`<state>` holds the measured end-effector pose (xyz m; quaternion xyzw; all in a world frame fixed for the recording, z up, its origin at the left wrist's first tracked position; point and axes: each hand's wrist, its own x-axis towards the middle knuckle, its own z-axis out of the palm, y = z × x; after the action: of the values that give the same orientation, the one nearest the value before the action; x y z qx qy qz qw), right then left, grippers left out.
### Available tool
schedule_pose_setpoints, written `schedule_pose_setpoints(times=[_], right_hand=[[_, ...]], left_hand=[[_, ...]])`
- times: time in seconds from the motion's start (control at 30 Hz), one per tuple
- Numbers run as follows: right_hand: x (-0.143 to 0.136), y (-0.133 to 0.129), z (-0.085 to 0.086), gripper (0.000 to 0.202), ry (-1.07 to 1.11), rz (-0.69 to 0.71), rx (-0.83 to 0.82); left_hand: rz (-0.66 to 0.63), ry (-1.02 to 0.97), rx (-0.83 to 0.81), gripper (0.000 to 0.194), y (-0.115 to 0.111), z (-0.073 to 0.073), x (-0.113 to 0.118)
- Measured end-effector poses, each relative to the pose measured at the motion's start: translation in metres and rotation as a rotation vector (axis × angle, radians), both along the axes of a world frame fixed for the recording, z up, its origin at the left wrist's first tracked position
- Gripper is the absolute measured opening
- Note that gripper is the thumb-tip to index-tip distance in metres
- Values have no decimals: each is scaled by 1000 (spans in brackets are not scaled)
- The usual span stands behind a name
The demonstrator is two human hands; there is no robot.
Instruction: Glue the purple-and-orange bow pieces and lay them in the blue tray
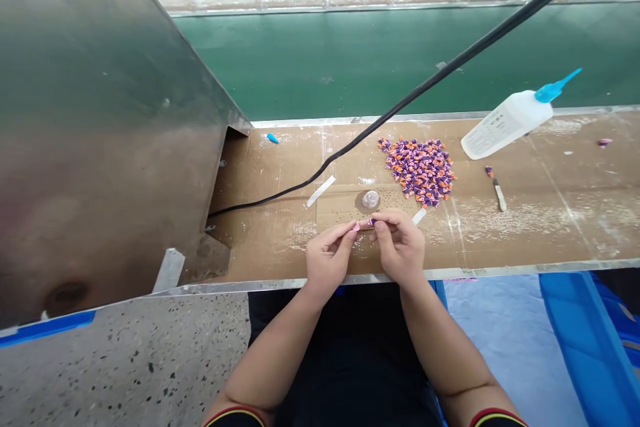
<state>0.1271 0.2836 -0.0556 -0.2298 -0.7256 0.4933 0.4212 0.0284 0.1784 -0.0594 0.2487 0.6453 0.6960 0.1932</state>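
My left hand pinches a small pink piece between thumb and forefinger, over the front of the bench. Close beside it on the right, my right hand grips a small purple piece at its fingertips. The two pieces are a short gap apart. Just beyond my fingers, a small round clear container sits on a cardboard sheet. Behind my right hand lies a heap of small purple, pink and orange pieces.
A white bottle with a blue nozzle leans at the right, near a small knife-like tool. A black cable crosses over the bench. A large metal housing stands at left; a green belt runs behind.
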Motion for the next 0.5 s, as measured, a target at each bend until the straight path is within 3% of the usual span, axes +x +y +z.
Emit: schedule_pose_setpoints(times=[0.17, 0.33, 0.5], right_hand=[[-2, -16, -12, 13, 60, -85, 24], [-3, -21, -15, 13, 53, -73, 10], [-2, -21, -16, 16, 70, -32, 29]], left_hand=[[61, -110, 17, 26, 0, -2, 4], [21, -168, 44, 25, -1, -2, 0], [3, -337, 39, 44, 0, -5, 0]])
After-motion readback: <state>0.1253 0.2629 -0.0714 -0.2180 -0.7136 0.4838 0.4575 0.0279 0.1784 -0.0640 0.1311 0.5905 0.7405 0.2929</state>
